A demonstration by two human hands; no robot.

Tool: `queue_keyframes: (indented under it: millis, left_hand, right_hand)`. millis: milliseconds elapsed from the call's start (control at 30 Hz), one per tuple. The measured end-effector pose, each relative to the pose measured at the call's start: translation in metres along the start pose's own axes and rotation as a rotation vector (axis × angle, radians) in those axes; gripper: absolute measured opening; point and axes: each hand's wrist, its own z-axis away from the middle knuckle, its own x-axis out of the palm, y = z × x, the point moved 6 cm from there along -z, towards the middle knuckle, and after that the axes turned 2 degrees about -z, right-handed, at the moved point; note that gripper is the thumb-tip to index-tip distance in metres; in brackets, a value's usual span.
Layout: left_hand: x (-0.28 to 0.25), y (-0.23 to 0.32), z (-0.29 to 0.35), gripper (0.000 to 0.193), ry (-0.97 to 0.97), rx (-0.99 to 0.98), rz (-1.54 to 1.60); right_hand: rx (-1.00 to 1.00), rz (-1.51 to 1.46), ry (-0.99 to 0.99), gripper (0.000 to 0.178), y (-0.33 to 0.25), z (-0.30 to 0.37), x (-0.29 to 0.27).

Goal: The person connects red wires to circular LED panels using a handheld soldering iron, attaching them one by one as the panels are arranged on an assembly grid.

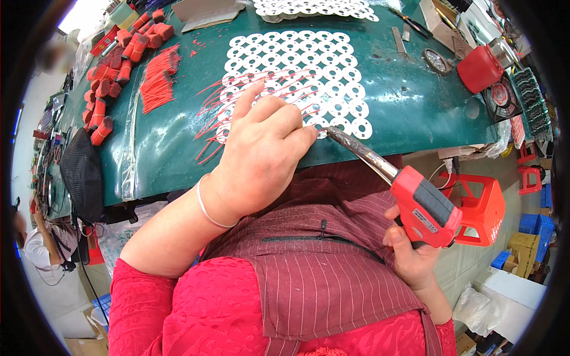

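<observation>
My right hand (411,255) is wrapped round the handle of a red and black soldering gun (424,207). The gun's dark tip points up and left, to the front edge of a sheet of white ring-shaped discs (291,50). Right beside that tip, the thumb and finger of my left hand (261,148) are pinched together over the sheet's front row; what they hold is hidden. Thin red wires (208,127) run across several discs and stick out to the left, partly behind my left hand.
A loose pile of red wires (159,80) and several bundles (102,110) lie on the left of the green table (190,68). More white disc sheets (314,8) are at the back. A red container (478,68), small fan (502,98) and round tin (436,60) stand right; a red stool (484,204) is below.
</observation>
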Motion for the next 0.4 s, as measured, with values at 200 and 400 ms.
queue_keyframes:
  millis: [200,400]
  left_hand:
    - [0.0001,-0.0021,0.0001,0.017,-0.004,-0.010,0.009]
    - [0.0005,-0.0039,0.0003,0.018,-0.010,-0.019,0.025]
  right_hand:
    - [-0.100,0.137,-0.123,0.040,0.0022,0.0015,0.0007]
    - [-0.104,0.165,-0.094,0.041,0.0027,0.0027,-0.0018]
